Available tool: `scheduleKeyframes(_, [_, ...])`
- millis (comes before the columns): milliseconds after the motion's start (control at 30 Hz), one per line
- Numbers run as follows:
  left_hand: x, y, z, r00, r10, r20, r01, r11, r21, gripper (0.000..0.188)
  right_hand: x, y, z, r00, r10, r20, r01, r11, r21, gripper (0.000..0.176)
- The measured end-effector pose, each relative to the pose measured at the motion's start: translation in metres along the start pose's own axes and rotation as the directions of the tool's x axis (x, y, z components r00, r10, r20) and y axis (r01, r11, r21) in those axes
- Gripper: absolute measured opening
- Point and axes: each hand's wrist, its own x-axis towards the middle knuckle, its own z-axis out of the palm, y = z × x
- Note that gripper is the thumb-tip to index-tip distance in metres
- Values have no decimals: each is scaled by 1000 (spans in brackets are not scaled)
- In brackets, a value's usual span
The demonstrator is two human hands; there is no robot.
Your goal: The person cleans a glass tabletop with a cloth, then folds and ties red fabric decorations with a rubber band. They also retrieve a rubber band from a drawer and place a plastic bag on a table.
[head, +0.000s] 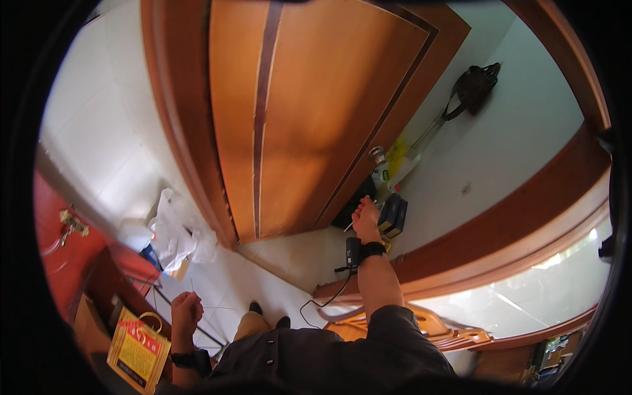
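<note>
My right hand [366, 217] is stretched forward, its fingers closed around a thin white stick [349, 226]. It is beside the free edge of a brown wooden door [316, 123], below the round metal doorknob [376, 152]. Past the hand, dark blue boxes [393, 216] stand against the wall. My left hand [187, 308] is low on the left with its fingers curled. A faint thin line shows just above its fingertips; whether the hand holds it is unclear. Nearest to it is a yellow and red paper gift bag [138, 350] with printed writing.
A white plastic bag [175, 232] sits on the floor left of the door frame [173, 98]. A wooden chair [419, 328] is by my right side. A black bag [474, 89] hangs on the far wall. A cable [308, 306] trails from my right wrist device [353, 252].
</note>
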Motion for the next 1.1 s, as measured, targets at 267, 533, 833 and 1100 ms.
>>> scheduleKeyframes(267, [158,44,111,982,10,189,-94,893,441,23,174,-67,30,957,-220,-189,225,974,5,43])
scheduleKeyframes(533, [276,101,217,886,-115,450,-199,781,591,20,282,-87,50,932,-262,-250,226,960,-164,49])
scheduleKeyframes(833, [334,41,325,842,-188,506,-187,778,600,18,348,-77,48,895,-430,-120,352,845,-402,60])
scheduleKeyframes(1100, [338,-100,426,925,-51,377,-205,770,605,17,418,-66,38,904,-168,394,389,705,-592,52])
